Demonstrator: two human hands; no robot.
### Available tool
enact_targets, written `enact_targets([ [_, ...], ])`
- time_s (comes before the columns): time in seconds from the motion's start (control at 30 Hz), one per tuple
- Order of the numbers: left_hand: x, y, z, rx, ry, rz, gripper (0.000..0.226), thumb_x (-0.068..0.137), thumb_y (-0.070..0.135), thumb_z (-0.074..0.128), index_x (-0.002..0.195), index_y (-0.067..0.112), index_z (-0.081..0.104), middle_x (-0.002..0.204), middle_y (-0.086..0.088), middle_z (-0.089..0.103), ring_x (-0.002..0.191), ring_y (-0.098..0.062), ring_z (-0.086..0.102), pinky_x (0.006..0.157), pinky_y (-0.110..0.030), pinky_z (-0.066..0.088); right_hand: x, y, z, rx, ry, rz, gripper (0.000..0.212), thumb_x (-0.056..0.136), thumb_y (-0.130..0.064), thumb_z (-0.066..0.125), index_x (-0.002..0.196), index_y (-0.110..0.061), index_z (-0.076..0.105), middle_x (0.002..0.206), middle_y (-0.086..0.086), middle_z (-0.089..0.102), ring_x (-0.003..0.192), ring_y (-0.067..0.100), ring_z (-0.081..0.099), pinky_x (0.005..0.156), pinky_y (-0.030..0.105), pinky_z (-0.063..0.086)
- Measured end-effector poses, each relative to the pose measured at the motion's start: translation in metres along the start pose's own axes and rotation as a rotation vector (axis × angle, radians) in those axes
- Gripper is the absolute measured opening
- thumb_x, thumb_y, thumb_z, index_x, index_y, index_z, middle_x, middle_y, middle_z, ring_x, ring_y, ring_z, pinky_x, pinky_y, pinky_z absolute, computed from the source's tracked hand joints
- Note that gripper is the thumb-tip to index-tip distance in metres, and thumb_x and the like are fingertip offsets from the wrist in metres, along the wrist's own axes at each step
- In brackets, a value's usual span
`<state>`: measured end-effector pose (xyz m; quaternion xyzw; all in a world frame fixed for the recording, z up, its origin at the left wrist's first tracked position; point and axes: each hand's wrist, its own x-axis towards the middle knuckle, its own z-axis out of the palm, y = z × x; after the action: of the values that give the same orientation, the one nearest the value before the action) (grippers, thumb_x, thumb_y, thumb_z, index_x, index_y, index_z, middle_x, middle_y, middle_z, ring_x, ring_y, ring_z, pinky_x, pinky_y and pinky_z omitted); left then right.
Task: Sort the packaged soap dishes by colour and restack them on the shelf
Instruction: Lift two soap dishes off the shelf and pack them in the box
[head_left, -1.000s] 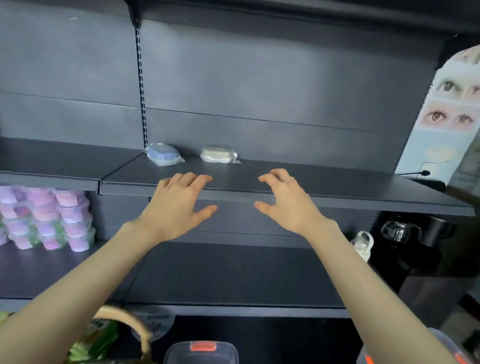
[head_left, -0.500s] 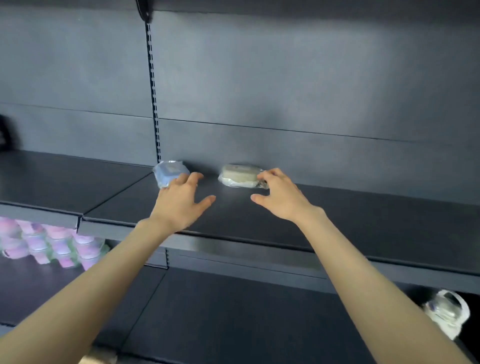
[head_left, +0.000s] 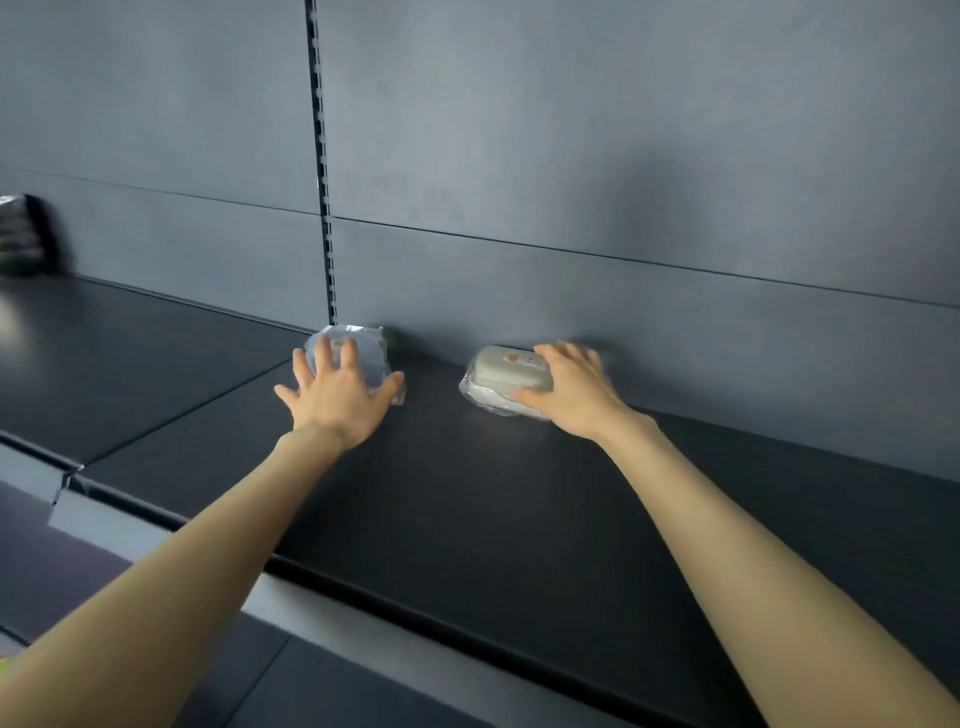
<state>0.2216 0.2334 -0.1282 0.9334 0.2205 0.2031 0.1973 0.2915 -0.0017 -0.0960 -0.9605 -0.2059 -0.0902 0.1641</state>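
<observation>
The blue dish (head_left: 366, 351) is set at the back of the shelf (head_left: 519, 493), right by the wall (head_left: 571, 156) and the slotted post (head_left: 323, 156). It is covered by the left hand (head_left: 340, 400), with fingers spread wide and laid on the wrap. The pale dish (head_left: 504, 371) is set to its right, near the wall, and is held at its right end by the right hand (head_left: 574, 395), thumb in front and fingers curled over the top. A gap is left between the dishes. Wide open shelf is seen out to the front edge.

Left package (head_left: 375, 357), right package (head_left: 498, 371) lie apart on shelf (head_left: 467, 499).
</observation>
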Motion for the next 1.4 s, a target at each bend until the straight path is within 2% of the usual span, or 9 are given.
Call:
enact_targets([
  [0.2, 0.009, 0.001, 0.011, -0.051, 0.021, 0.062, 0.059, 0.091, 0.057, 0.046, 0.134, 0.016, 0.047, 0.147, -0.007, 0.034, 0.134, -0.039, 0.026, 0.107, -0.053, 0.026, 0.017, 0.009, 0.015, -0.070, -0.038, 0.043, 0.070, 0.090, -0.062, 0.046, 0.147, -0.023, 0.032, 0.149, 0.004, 0.036, 0.134, 0.032, 0.029, 0.105, 0.042, 0.025],
  [0.37, 0.001, 0.005, 0.011, -0.164, 0.078, 0.127, 0.041, 0.088, 0.046, 0.060, 0.119, 0.021, 0.057, 0.130, -0.008, 0.042, 0.118, -0.038, 0.039, 0.100, -0.043, 0.035, 0.018, 0.007, 0.015, -0.167, 0.004, 0.070, 0.072, 0.086, -0.072, 0.041, 0.128, -0.014, 0.052, 0.131, 0.008, 0.040, 0.123, 0.032, 0.033, 0.100, 0.042, 0.026],
  [0.57, 0.002, 0.008, 0.007, -0.234, -0.023, -0.086, 0.096, 0.071, 0.060, 0.071, 0.136, 0.002, 0.033, 0.136, -0.018, 0.034, 0.129, -0.035, 0.028, 0.106, -0.041, 0.030, 0.009, 0.000, 0.013, -0.012, -0.082, 0.160, 0.096, 0.068, -0.079, 0.058, 0.129, -0.007, 0.040, 0.130, 0.009, 0.037, 0.121, 0.030, 0.035, 0.093, 0.038, 0.032],
  [0.67, -0.003, 0.008, 0.002, -0.196, -0.147, -0.196, 0.097, 0.068, 0.069, 0.066, 0.131, 0.001, 0.036, 0.132, -0.018, 0.048, 0.123, -0.037, 0.043, 0.098, -0.041, 0.040, -0.005, -0.004, 0.012, 0.249, -0.146, 0.196, 0.095, 0.066, -0.070, 0.070, 0.126, -0.006, 0.033, 0.130, 0.009, 0.046, 0.117, 0.029, 0.048, 0.095, 0.042, 0.045],
  [0.77, -0.013, 0.009, -0.004, -0.310, -0.137, -0.165, 0.091, 0.064, 0.060, 0.076, 0.125, 0.005, 0.036, 0.125, -0.012, 0.051, 0.116, -0.034, 0.051, 0.080, -0.034, 0.039, -0.018, -0.006, 0.009, 0.320, -0.078, 0.217, 0.099, 0.063, -0.065, 0.075, 0.132, -0.008, 0.033, 0.134, 0.008, 0.047, 0.118, 0.028, 0.051, 0.095, 0.042, 0.047],
  [0.9, -0.042, 0.000, -0.021, -0.582, -0.069, -0.068, 0.091, 0.057, 0.043, 0.088, 0.123, 0.008, 0.036, 0.123, -0.006, 0.044, 0.115, -0.026, 0.050, 0.092, -0.037, 0.044, -0.052, -0.020, 0.003, 0.444, 0.069, 0.268, 0.099, 0.063, -0.059, 0.079, 0.137, -0.007, 0.038, 0.133, 0.007, 0.049, 0.119, 0.024, 0.051, 0.090, 0.032, 0.045],
  [1.03, -0.083, -0.017, -0.051, -0.813, -0.152, 0.015, 0.113, 0.040, 0.045, 0.088, 0.135, 0.011, 0.038, 0.128, -0.007, 0.049, 0.113, -0.020, 0.054, 0.099, -0.040, 0.047, -0.106, -0.047, -0.008, 0.523, 0.177, 0.270, 0.081, 0.054, -0.058, 0.085, 0.116, -0.015, 0.054, 0.117, 0.000, 0.044, 0.113, 0.023, 0.053, 0.098, 0.039, 0.048],
  [1.17, -0.135, -0.045, -0.079, -0.986, -0.202, 0.103, 0.105, 0.031, 0.051, 0.086, 0.123, 0.020, 0.045, 0.126, -0.007, 0.052, 0.109, -0.019, 0.059, 0.097, -0.039, 0.049, -0.176, -0.085, -0.016, 0.617, 0.333, 0.250, 0.072, 0.045, -0.060, 0.084, 0.100, -0.025, 0.053, 0.100, -0.015, 0.033, 0.116, 0.014, 0.046, 0.095, 0.025, 0.040],
  [1.4, -0.226, -0.086, -0.113, -1.175, -0.217, 0.177, 0.087, 0.054, 0.040, 0.090, 0.122, 0.023, 0.038, 0.114, 0.014, 0.057, 0.093, 0.007, 0.062, 0.076, -0.024, 0.055, -0.279, -0.149, -0.009, 0.837, 0.422, 0.292, 0.078, 0.049, -0.053, 0.089, 0.102, -0.030, 0.036, 0.105, -0.012, 0.059, 0.093, 0.001, 0.061, 0.069, 0.018, 0.049],
])
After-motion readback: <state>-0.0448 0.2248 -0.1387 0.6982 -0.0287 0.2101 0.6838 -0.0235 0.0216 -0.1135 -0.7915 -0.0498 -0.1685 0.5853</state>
